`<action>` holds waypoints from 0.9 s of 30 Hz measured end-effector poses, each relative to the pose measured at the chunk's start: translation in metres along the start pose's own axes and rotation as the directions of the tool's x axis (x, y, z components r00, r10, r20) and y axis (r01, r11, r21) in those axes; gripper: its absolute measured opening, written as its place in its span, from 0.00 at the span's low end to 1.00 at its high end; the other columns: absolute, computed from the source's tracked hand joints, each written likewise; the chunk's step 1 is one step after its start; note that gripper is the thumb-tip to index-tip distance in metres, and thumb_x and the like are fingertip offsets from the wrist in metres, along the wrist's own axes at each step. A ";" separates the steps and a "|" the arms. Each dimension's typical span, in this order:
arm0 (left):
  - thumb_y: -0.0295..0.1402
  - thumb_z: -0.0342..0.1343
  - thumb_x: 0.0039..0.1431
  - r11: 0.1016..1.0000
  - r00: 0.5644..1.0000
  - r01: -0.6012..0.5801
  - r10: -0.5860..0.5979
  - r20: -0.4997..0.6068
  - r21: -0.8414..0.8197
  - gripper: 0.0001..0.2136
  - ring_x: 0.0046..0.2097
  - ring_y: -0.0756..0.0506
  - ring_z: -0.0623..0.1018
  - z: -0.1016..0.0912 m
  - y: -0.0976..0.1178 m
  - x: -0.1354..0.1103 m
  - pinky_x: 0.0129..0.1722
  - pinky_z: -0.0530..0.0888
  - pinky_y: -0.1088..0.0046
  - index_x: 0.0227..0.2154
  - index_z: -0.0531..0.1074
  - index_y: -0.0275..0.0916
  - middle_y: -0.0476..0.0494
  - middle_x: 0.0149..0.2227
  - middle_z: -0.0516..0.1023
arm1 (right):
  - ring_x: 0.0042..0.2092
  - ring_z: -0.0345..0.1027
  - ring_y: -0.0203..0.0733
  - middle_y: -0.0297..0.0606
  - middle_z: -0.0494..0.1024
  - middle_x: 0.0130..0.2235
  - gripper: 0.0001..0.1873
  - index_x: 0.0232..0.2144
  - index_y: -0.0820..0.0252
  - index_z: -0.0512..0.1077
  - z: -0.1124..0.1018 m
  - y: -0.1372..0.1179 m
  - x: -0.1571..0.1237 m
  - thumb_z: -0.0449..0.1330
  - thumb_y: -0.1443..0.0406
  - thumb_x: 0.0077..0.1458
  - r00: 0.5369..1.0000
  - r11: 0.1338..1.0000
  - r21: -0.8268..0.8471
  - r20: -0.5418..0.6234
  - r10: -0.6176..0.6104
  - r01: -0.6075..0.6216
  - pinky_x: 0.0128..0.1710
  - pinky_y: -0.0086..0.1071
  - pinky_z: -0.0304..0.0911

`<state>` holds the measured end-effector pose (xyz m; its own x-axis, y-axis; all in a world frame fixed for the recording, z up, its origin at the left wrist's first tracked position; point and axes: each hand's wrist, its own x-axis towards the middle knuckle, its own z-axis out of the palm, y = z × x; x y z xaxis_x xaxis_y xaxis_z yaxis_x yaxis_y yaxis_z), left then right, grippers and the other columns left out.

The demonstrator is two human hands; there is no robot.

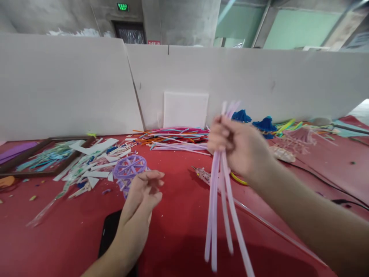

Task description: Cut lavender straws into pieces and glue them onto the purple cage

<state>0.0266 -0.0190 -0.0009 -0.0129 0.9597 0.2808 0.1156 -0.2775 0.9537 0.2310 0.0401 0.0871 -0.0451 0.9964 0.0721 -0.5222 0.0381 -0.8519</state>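
My right hand (235, 144) is closed round a bunch of pale lilac pipe cleaners (215, 207), held up above the red table. Their long ends hang down and spread apart, while short ends poke out above the fist. To the left, my left hand (144, 196) is raised with its fingers loosely curled and apart, holding nothing. Just behind it sits a purple wheel-like shape (130, 166) made of pipe cleaners, partly hidden by the hand. A black phone (109, 229) lies under the left wrist.
Colourful pipe cleaners (178, 134) lie before a white panel (186, 109). Paper scraps (98, 163) and a brown frame (17, 169) are at left. Blue tassel-like pieces (265, 124), a thin clear rod (276, 223) and a black cable (323, 184) are at right.
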 end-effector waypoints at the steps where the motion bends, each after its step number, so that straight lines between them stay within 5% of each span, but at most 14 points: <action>1: 0.29 0.51 0.54 0.972 0.989 0.139 -0.128 0.068 -0.188 0.08 0.43 0.45 0.75 0.004 0.003 0.004 0.46 0.71 0.65 0.38 0.68 0.42 0.44 0.41 0.74 | 0.16 0.37 0.28 0.23 0.49 0.19 0.13 0.25 0.57 0.60 -0.003 0.016 -0.007 0.47 0.65 0.63 0.996 0.994 0.055 -0.001 0.094 -0.094 0.16 0.25 0.46; 2: 0.31 0.52 0.54 0.898 0.949 0.303 -0.254 0.185 -0.319 0.07 0.41 0.45 0.76 0.009 0.007 0.008 0.44 0.72 0.65 0.36 0.69 0.40 0.43 0.39 0.75 | 0.16 0.38 0.29 0.23 0.49 0.19 0.11 0.25 0.57 0.60 -0.004 0.033 -0.013 0.49 0.64 0.61 0.988 0.981 0.115 -0.005 0.157 -0.155 0.17 0.26 0.48; 5: 0.41 0.47 0.60 0.649 0.708 0.688 -0.502 0.496 -0.325 0.12 0.34 0.46 0.77 0.025 0.015 0.013 0.40 0.73 0.66 0.37 0.68 0.38 0.43 0.35 0.75 | 0.23 0.55 0.33 0.27 0.58 0.22 0.11 0.26 0.56 0.60 -0.003 0.078 -0.029 0.54 0.58 0.57 0.975 0.965 0.157 -0.037 0.218 -0.210 0.24 0.30 0.58; 7: 0.47 0.46 0.61 0.572 0.559 0.799 -0.595 0.577 -0.184 0.15 0.24 0.50 0.73 0.031 0.018 0.010 0.27 0.72 0.71 0.38 0.66 0.39 0.46 0.30 0.74 | 0.27 0.60 0.35 0.30 0.65 0.27 0.11 0.28 0.55 0.64 -0.007 0.094 -0.037 0.57 0.56 0.55 0.986 0.985 -0.057 -0.034 0.161 -0.163 0.27 0.31 0.60; 9: 0.48 0.48 0.60 0.546 0.482 0.833 -0.644 0.594 -0.084 0.16 0.16 0.57 0.62 0.031 0.018 0.005 0.16 0.61 0.80 0.35 0.66 0.39 0.51 0.25 0.71 | 0.29 0.60 0.36 0.31 0.67 0.29 0.12 0.29 0.56 0.67 -0.015 0.099 -0.041 0.61 0.54 0.51 0.994 0.949 -0.296 0.007 0.113 -0.106 0.28 0.31 0.59; 12: 0.46 0.47 0.61 0.526 0.432 0.850 -0.658 0.617 -0.033 0.14 0.15 0.59 0.49 0.023 0.016 -0.003 0.14 0.49 0.85 0.33 0.67 0.39 0.57 0.19 0.62 | 0.25 0.57 0.33 0.28 0.64 0.23 0.16 0.29 0.57 0.69 -0.034 0.096 -0.040 0.64 0.52 0.46 0.990 0.933 -0.337 0.018 0.140 -0.126 0.25 0.29 0.55; 17: 0.44 0.43 0.63 0.461 0.324 0.886 -0.689 0.648 0.047 0.15 0.15 0.59 0.49 0.015 0.013 -0.007 0.14 0.48 0.84 0.34 0.69 0.39 0.56 0.20 0.62 | 0.18 0.46 0.27 0.22 0.59 0.17 0.18 0.33 0.60 0.70 -0.054 0.090 -0.036 0.64 0.52 0.49 0.923 0.927 -0.167 0.139 0.359 -0.335 0.18 0.25 0.45; 22: 0.43 0.45 0.62 0.463 0.311 0.881 -0.723 0.617 0.098 0.14 0.15 0.59 0.52 0.014 0.010 -0.008 0.13 0.51 0.83 0.36 0.69 0.39 0.54 0.22 0.66 | 0.17 0.48 0.26 0.22 0.60 0.17 0.16 0.33 0.59 0.70 -0.052 0.094 -0.036 0.64 0.53 0.49 0.869 0.894 -0.110 0.207 0.449 -0.435 0.16 0.23 0.45; 27: 0.46 0.50 0.58 0.445 0.269 0.888 -0.706 0.655 0.116 0.16 0.15 0.59 0.53 0.011 0.006 -0.009 0.14 0.52 0.83 0.38 0.71 0.38 0.55 0.20 0.66 | 0.17 0.47 0.26 0.22 0.59 0.18 0.15 0.32 0.58 0.69 -0.053 0.091 -0.031 0.64 0.54 0.50 0.904 0.920 -0.172 0.191 0.382 -0.352 0.16 0.23 0.46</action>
<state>0.0379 -0.0290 0.0015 0.5655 0.4833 -0.6683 0.1549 0.7336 0.6617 0.2296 0.0165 -0.0201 -0.4024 0.9012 -0.1611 -0.3183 -0.3027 -0.8983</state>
